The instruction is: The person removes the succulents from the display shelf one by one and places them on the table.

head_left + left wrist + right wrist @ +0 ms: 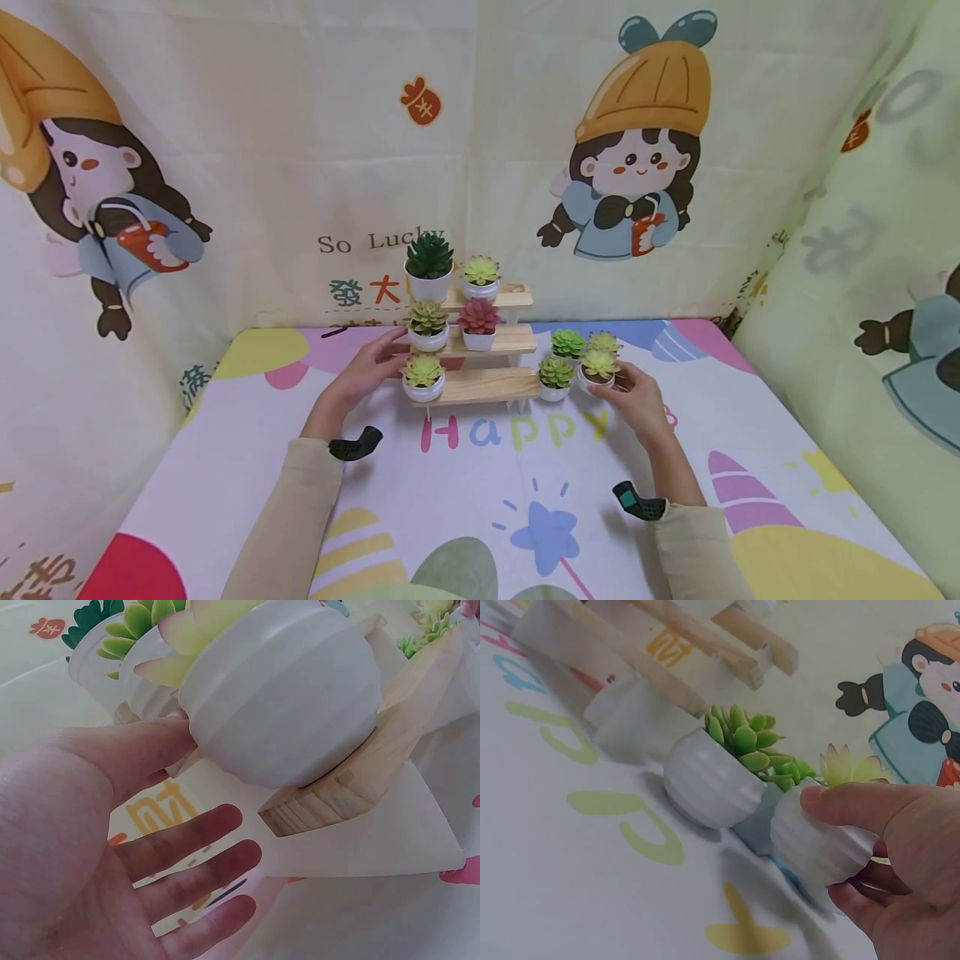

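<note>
On the left end of the lowest shelf of a wooden stand sits a yellow-green succulent in a round white pot. My left hand touches the left side of that pot. In the left wrist view, three fingers extend loosely below the pot, holding nothing. At the stand's right, my right hand holds a pale yellow-green potted succulent, the thumb on the ribbed white pot and other fingers curled beneath. Whether its base touches the table cannot be told.
Higher shelves hold a dark green succulent, a yellow-green one, a red one and an olive-green one. Beside the held pot stand three more potted succulents, one at the front. A printed curtain hangs behind the table.
</note>
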{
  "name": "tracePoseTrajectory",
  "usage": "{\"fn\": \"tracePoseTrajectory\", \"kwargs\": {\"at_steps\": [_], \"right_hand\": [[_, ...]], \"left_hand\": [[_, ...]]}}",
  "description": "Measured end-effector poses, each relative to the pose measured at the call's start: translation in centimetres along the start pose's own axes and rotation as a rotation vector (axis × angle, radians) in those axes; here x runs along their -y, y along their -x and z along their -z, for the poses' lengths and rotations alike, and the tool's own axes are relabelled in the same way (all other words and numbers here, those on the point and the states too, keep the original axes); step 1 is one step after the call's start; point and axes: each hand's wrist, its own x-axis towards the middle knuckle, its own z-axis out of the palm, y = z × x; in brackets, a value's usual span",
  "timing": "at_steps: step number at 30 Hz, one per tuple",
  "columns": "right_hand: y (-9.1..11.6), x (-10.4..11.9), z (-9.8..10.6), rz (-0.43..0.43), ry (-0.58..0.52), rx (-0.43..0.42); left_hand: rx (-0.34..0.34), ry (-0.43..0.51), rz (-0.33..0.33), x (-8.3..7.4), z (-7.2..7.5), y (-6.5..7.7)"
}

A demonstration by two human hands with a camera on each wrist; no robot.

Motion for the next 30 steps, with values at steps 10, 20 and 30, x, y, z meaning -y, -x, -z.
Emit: {"fn": "tracePoseTrajectory", "kwargs": {"at_steps": [10,20,30], "right_hand": [[-0.1,-0.2,-0.3,-0.009,-0.019,0.019],[-0.5,-1.0,-0.5,-0.024,-0.013,0.024],[-0.4,-1.3,-0.7,-0.049,-0.009,0.039]], "left_hand": [[-0.002,-0.013,0.013,0.0,0.0,-0.1],[0.013,0.006,0.034,-0.3,0.1,0.0],[0.002,-0.015,0.024,0.2,0.1,-0.2]]}}
